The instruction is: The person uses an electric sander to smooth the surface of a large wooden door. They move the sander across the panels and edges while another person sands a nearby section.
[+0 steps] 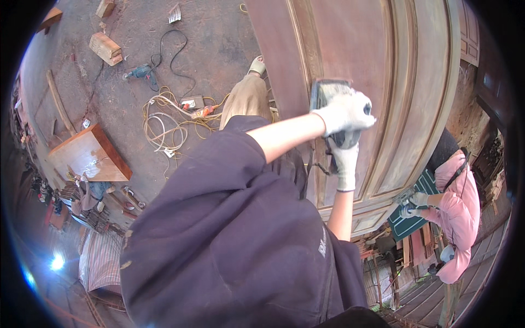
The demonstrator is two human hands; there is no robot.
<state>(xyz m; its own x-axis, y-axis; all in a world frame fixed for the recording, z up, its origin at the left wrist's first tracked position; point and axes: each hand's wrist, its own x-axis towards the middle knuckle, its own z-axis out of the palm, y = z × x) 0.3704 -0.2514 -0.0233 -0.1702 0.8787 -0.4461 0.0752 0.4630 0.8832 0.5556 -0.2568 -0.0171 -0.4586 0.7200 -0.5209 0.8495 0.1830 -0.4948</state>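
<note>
A dark power sander (345,140) rests on a large brown panelled wooden door (350,54), its flat front end lying over a panel beside a raised moulding. My left hand (345,112), in a white glove, wraps over the top of the sander. Behind it, my right hand (345,156), gloved too, grips the rear handle, and its fingers are partly hidden. A dark cord hangs by the right wrist. Most of the sander's underside is out of sight against the wood.
Left on the floor lie a drill (142,72), tangled cables (164,123), a wood block (105,49) and a large timber piece (93,156). At right, a person in pink (459,210) works with a gloved hand on a tool over a green panel (406,225).
</note>
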